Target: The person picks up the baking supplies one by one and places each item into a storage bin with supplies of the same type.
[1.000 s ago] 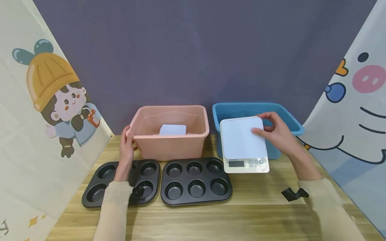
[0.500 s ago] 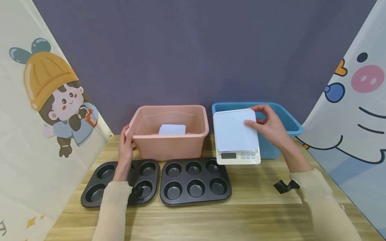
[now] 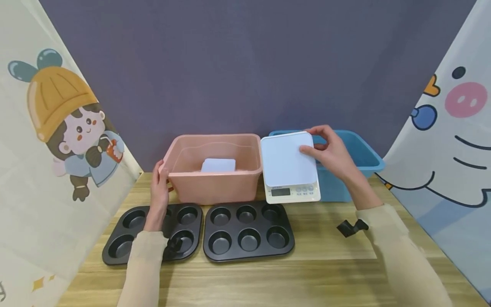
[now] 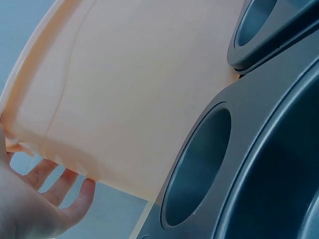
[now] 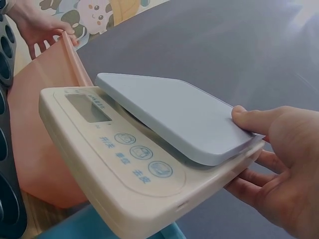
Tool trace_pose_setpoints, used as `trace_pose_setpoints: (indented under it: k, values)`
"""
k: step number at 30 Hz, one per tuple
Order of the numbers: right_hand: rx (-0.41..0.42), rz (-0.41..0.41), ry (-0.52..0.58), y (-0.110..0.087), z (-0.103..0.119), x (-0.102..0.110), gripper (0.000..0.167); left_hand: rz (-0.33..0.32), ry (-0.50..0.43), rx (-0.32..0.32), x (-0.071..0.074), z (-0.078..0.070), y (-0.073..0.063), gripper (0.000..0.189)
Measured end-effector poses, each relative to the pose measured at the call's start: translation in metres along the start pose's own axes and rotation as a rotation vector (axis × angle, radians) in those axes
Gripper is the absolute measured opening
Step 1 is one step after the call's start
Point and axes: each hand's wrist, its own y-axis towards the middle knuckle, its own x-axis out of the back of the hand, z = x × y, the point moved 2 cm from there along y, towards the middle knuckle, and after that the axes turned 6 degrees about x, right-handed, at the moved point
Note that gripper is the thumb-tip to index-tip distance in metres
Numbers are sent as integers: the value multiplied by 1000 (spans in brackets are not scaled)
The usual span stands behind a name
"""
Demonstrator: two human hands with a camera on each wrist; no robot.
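Note:
In the head view my right hand (image 3: 330, 152) pinches a white digital kitchen scale (image 3: 290, 164) by its upper right edge, thumb on top and fingers beneath. The scale hangs tilted in front of the gap between a pink bin (image 3: 218, 187) and a blue bin (image 3: 337, 185). Its display and round buttons (image 5: 141, 152) show in the right wrist view. My left hand (image 3: 158, 192) holds the left rim of the pink bin; the left wrist view has its fingers (image 4: 60, 186) bent against the bin's side. A white flat object (image 3: 218, 165) lies inside the pink bin.
Two black muffin tins lie in front of the bins: the left tin (image 3: 178, 221) is partly under my left forearm, and the right tin (image 3: 248, 251) is beside it. A dark cloth wall (image 3: 245, 68) stands behind, with printed sheets at both sides. The tabletop (image 3: 268, 283) is wood-patterned.
My right hand has carried the scale left and slightly up, from in front of the blue bin to the pink bin's right edge. The left hand keeps its hold on the rim.

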Motion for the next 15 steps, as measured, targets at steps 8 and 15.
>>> trace_pose_setpoints:
  k: [8,15]
  values:
    - [23,-18,-26,16,8,-11,56,-3,-14,-19,3,10,8,50]
    - [52,-41,-66,29,14,-18,55,-34,-2,-42,4,30,23,51]
